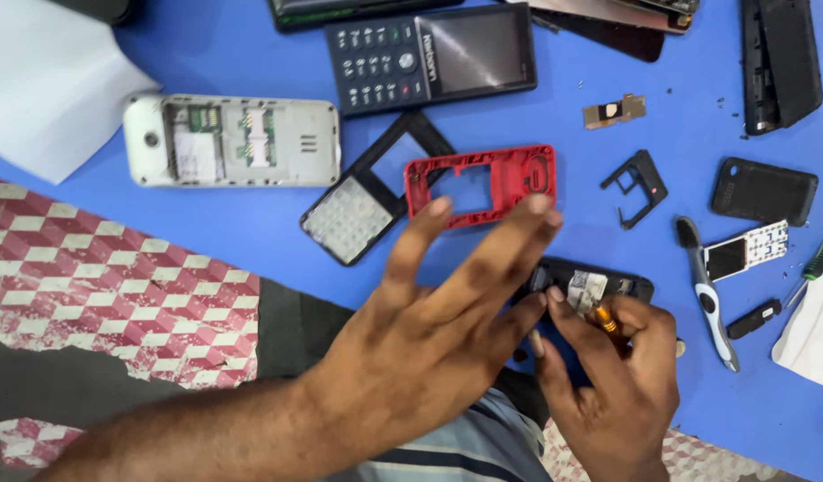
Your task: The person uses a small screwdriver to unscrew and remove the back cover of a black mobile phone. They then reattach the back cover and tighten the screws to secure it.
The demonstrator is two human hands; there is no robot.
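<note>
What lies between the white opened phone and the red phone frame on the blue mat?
In the head view, a black keypad frame lies between the white phone and the red frame, its upper end tucked under the red frame.

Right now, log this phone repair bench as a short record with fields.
Surface: blue table top
Left hand: spread open, fingers over the red plastic phone frame, holding nothing
Right hand: gripping an orange-tipped screwdriver against the black opened phone body
Left of frame: white phone with its back off, black keypad bezel
Top: dark keypad phone, face up
Right: small black bracket, grey and black pry tool
</note>
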